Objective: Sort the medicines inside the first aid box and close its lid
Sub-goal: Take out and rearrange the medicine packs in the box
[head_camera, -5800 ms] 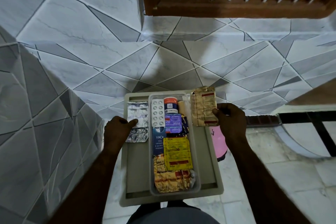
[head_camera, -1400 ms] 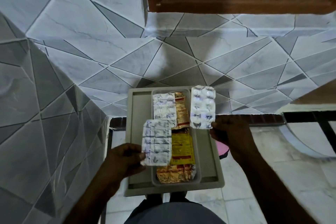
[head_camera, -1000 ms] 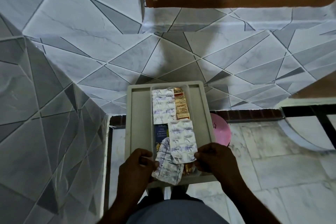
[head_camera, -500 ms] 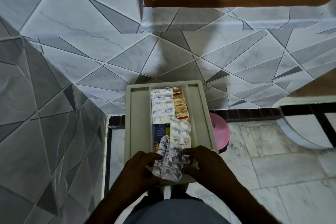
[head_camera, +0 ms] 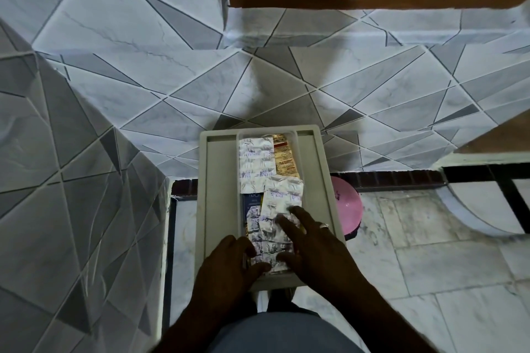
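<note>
Currently, L to R across the head view:

1. Wall tiles (head_camera: 86, 180), grey/white angular pattern, fill the left side and the top.

2. Left hand (head_camera: 226, 269): at the near-left corner of the box. Fingers curled loosely, palm down; thumb tip touches the near edge of the lowest foil strip (head_camera: 268, 241). Whether it pinches or only steadies the strip cannot be told; view is dark here.

3. Tray (head_camera: 219, 195): beige, rectangular, raised rim, shallow side channels. It carries the first aid box (head_camera: 298, 135), a clear narrow container set lengthwise down the tray centre. Lid not on the box.

4. Box contents, far to near:
- silver blister strip (head_camera: 256, 163), far-left, blue print, lying flat
- yellow/tan strip (head_camera: 285, 160), just beside it at far-right, red print
- second silver strip (head_camera: 282, 195), mid-box, overlapping the near end of the first
- dark blue pack (head_camera: 251, 203), mostly covered, only its left part shows
- lowest foil strip, crumpled, at the near end, under both hands

5. Right hand (head_camera: 318, 249): palm down over the near-right part of the box. Fingers spread and extended, not gripping; fingertips press on the mid and lowest strips. A ring (head_camera: 324, 225) shows on one finger.

6. Pink bowl (head_camera: 345, 203): on the floor, partly hidden behind the tray's right rim.
</note>
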A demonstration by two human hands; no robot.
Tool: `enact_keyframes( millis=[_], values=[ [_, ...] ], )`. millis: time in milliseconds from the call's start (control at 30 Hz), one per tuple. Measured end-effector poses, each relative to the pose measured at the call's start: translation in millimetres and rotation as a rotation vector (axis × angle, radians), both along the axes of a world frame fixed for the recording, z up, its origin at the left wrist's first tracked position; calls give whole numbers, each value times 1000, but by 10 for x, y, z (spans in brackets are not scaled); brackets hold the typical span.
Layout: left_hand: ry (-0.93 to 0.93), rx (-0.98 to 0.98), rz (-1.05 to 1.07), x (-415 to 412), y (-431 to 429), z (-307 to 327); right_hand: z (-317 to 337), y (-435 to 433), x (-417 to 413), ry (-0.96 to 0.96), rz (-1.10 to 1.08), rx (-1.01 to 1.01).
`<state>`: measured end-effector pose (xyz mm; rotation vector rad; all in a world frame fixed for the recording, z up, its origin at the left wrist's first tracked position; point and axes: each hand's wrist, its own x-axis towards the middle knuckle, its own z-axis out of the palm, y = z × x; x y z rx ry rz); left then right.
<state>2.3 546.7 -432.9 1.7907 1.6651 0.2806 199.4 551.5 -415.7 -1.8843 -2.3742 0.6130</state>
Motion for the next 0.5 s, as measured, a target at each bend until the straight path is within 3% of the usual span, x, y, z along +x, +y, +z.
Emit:
enact_keyframes(
  millis=[100, 333, 500],
  values=[
    [21, -1, -17, -19, 24, 3, -14, 37, -50, -55, 24, 38],
    [-34, -47, -9, -51, 43, 74, 86, 105, -67, -119, 78, -213],
    [-44, -71, 8, -76, 49, 62, 144, 11, 11, -142, 129, -201]
  ],
)
